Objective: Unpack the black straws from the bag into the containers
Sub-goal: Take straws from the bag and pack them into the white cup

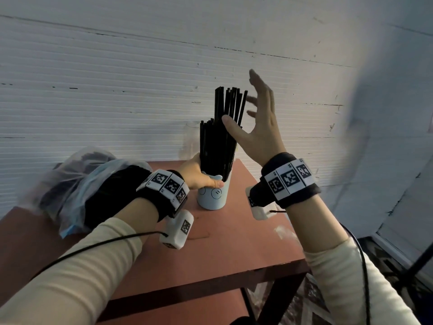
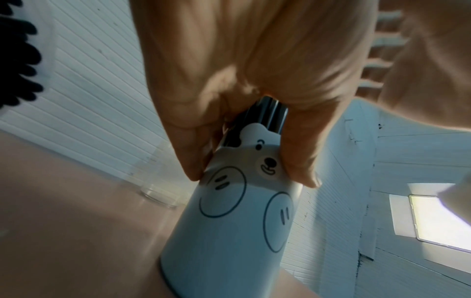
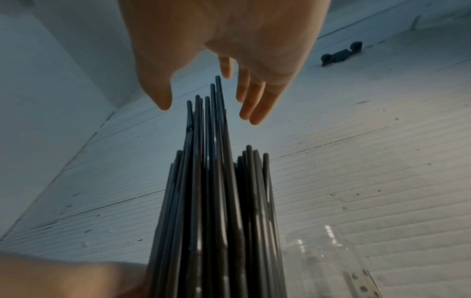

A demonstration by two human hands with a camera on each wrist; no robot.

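A pale blue cup with a cartoon bear stands on the reddish table, packed with upright black straws. My left hand grips the cup's rim and the base of the straws. My right hand is open beside the taller straws, fingers spread, thumb near them. A clear plastic bag holding more black straws lies at the table's left, partly behind my left wrist.
A clear glass container stands on the table behind the bear cup, near the white ribbed wall. The table's right edge and a dark metal leg are close to my right forearm.
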